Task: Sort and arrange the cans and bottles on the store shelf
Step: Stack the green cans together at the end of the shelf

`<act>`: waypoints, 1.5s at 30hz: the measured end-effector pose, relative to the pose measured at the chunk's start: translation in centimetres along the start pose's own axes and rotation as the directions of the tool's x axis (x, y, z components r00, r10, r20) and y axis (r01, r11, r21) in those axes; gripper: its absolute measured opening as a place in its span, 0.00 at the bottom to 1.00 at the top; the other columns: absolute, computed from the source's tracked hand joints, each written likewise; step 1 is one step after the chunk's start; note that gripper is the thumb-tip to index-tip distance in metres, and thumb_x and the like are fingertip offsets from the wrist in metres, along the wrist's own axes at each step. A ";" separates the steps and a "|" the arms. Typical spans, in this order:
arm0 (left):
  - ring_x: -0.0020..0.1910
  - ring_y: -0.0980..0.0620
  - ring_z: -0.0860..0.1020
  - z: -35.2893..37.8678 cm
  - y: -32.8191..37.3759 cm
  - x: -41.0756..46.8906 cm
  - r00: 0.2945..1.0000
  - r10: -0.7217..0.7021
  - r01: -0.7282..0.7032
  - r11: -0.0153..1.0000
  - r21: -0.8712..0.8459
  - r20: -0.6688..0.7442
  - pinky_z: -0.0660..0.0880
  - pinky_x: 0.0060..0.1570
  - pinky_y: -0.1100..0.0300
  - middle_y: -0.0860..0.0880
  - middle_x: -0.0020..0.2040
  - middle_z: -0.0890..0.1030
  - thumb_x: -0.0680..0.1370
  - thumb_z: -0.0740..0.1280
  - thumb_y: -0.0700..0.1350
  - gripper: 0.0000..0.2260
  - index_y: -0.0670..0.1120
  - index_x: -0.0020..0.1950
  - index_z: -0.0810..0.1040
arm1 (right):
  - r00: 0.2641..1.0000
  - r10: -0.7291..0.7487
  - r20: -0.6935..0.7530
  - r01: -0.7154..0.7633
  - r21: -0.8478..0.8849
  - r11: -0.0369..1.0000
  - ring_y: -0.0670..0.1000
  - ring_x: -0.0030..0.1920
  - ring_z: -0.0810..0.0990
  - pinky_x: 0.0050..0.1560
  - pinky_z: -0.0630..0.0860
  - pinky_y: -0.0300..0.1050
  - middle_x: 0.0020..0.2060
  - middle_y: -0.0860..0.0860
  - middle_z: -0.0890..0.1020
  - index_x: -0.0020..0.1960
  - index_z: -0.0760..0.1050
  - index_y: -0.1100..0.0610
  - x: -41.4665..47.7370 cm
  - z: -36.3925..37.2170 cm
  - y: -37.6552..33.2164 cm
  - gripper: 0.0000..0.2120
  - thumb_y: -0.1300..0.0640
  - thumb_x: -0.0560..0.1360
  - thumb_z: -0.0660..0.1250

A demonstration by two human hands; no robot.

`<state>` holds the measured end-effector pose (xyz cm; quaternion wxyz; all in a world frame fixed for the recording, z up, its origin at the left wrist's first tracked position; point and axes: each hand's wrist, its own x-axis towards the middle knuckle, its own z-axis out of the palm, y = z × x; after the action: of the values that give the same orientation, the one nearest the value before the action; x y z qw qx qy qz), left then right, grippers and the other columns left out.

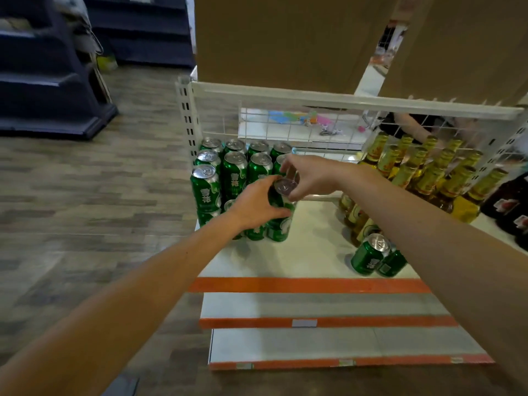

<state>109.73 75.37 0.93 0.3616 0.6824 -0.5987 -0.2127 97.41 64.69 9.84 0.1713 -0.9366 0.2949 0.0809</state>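
- Left hand [254,205] wraps the side of a green can [281,202] on the stack's right edge.
- Right hand [307,178] pinches its rim from two o'clock.
- Two loose cans [371,254] sit at four o'clock on the shelf [308,252].

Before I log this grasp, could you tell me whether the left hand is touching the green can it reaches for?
Touching. The head view shows the left hand wrapped around the green can, with no gap.

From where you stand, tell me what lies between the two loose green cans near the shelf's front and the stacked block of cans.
Nothing visible does. The two loose cans stand at the front right, the stacked block at the back left, and only bare white shelf lies between. Both hands, left and right, are on a can at the block.
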 end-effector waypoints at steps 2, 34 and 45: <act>0.55 0.54 0.78 -2.0 -1.0 0.2 0.997 -0.024 0.026 0.999 0.042 -0.067 0.76 0.58 0.53 0.53 0.57 0.80 0.67 0.79 0.54 0.30 0.51 0.66 0.73 | 0.999 -0.034 -0.022 0.035 0.067 0.997 0.51 0.55 0.78 0.58 0.78 0.50 0.57 0.50 0.77 0.69 0.66 0.54 1.4 -0.6 -1.6 0.33 0.57 0.68 0.77; 0.71 0.40 0.63 -6.0 -7.3 2.1 0.950 -0.065 0.292 0.531 0.795 -0.305 0.45 0.73 0.34 0.41 0.66 0.72 0.65 0.59 0.79 0.46 0.42 0.63 0.75 | 0.984 0.178 0.005 -0.178 0.068 0.982 0.53 0.61 0.76 0.59 0.73 0.46 0.66 0.52 0.76 0.73 0.67 0.54 1.8 6.5 3.6 0.28 0.46 0.77 0.69; 0.61 0.47 0.73 -2.6 -3.0 1.1 0.892 0.378 -0.162 0.780 0.605 -0.249 0.70 0.64 0.46 0.46 0.60 0.76 0.79 0.63 0.59 0.21 0.45 0.63 0.75 | 0.934 0.358 0.000 -0.358 -0.044 0.933 0.51 0.53 0.75 0.50 0.73 0.44 0.60 0.51 0.77 0.68 0.72 0.52 -3.5 5.3 10.4 0.24 0.52 0.74 0.72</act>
<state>113.77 75.01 0.52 0.2707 0.6908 -0.6516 0.1579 88.23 60.51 2.93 0.1344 -0.8704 0.4581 0.1208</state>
